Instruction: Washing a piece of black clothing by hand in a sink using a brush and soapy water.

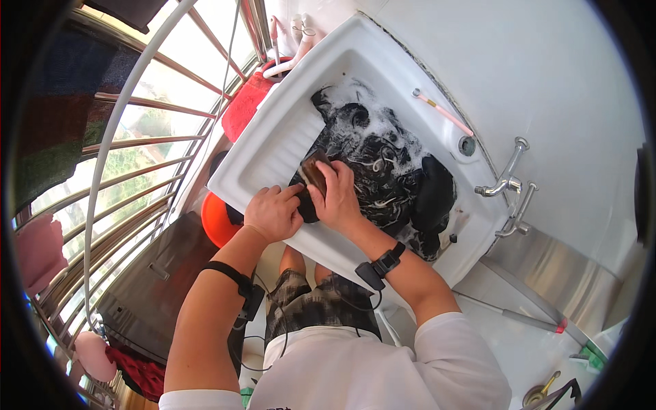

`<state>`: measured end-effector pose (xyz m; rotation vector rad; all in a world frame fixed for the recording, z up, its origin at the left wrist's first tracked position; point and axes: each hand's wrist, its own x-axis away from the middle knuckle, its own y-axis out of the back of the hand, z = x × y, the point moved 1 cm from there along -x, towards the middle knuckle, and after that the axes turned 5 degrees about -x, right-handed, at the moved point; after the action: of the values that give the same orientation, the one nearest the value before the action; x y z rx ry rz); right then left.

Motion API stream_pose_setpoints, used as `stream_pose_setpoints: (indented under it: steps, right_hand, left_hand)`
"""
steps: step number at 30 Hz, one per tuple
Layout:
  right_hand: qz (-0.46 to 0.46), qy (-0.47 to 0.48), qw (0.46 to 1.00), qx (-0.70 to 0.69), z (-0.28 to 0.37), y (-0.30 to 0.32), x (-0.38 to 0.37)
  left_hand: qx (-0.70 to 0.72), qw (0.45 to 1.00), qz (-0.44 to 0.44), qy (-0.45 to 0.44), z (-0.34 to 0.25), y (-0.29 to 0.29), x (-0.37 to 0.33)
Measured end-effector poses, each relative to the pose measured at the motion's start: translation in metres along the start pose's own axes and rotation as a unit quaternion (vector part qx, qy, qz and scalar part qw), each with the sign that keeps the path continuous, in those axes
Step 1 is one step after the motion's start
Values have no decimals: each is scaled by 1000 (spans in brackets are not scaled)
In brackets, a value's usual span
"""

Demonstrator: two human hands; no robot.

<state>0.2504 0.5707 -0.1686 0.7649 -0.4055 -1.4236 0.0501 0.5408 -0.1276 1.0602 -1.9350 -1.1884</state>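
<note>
My right hand point(339, 197) is closed round a brown scrubbing brush point(315, 169), which it presses down on dark cloth at the sink's ribbed washboard slope. Close beside it, at the near left rim, my left hand point(273, 213) has its fingers curled against the black garment point(309, 205) and its index finger reaching toward the brush. The garment's wet, bunched folds point(372, 164) fill much of the white sink point(270, 113), with white suds point(355, 92) over the far part. The brush's bristle side is mostly hidden.
Two metal taps point(509, 181) stick out from the wall at the right. A pink-handled toothbrush-like stick point(444, 113) lies on the sink's far right ledge. Left of the sink are a red cloth point(246, 106), an orange-red basin point(219, 219) and metal window bars point(150, 143).
</note>
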Motion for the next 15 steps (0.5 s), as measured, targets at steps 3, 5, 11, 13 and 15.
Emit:
stream_pose_setpoints:
  steps: [3,5,11,13,15]
  right_hand:
    - [41,20,993,108,-28,8,2]
    - [-19,-118,978,171,-50,10,-37]
    - [-3,-70,997,31,8,-29,-44]
    - [21,-67,997,-12,18,-33,-45]
    - [46,-32,993,-103,12,-23,-49]
  left_hand:
    - [6,1000,-3,-6,-6,3,-1]
    - [10,1000,-25,-14,-7,3,-6]
    - [-11,1000,-7,-15,-9,5,-5]
    - [-30,999,33,-28,-12,12,-10]
    - [-20,999,20,-35,-15,16,-11]
